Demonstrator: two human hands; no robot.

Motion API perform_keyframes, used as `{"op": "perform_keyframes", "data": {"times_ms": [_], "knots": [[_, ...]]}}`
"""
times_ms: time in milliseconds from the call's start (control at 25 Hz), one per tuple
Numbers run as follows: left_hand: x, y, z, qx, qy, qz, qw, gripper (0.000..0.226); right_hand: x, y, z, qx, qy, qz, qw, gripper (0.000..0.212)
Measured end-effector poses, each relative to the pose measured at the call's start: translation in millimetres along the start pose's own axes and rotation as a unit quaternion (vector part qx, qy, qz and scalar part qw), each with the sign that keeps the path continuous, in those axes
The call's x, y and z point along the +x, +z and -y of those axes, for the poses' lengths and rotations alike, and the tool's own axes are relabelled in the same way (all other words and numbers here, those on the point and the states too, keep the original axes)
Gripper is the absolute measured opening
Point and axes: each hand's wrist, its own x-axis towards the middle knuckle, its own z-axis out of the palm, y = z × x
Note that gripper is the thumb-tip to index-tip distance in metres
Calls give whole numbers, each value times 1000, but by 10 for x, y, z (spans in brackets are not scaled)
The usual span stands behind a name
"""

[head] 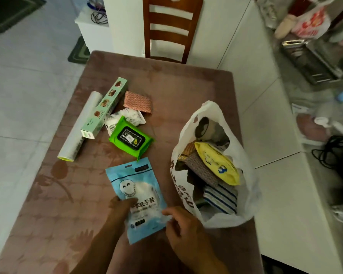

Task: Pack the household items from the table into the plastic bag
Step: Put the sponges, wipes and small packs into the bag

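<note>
A light blue glove pouch (137, 186) with a smiley face is held near the table's front. My left hand (120, 210) grips its lower left side, thumb on top. My right hand (183, 226) pinches its lower right edge. To the right stands the open white plastic bag (244, 167), holding a yellow wipes pack (216, 163), a striped cloth (222, 198), a brown cloth and a dark roll. On the table lie a green wipes pack (130, 137), a white packet (127, 117), a patterned pink sponge (138, 102), a long green box (105, 107) and a white film roll (80, 125).
The table (48, 204) has a mauve flowered cover. A wooden chair (169, 28) stands at its far end. White cabinets run along the right, with a red-printed bag (311, 22), a metal rack (313, 62) and black cables (333, 151) on the counter beyond.
</note>
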Motion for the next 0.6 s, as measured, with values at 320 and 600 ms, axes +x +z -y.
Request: {"op": "perform_keyframes", "data": {"times_ms": [320, 600], "knots": [[-872, 9, -588, -66, 64, 267, 959, 41, 164, -711, 450, 299, 83, -26, 950, 55], [-1014, 1089, -699, 235, 340, 202, 888, 20, -171, -1411, 214, 339, -29, -408, 847, 26]]}}
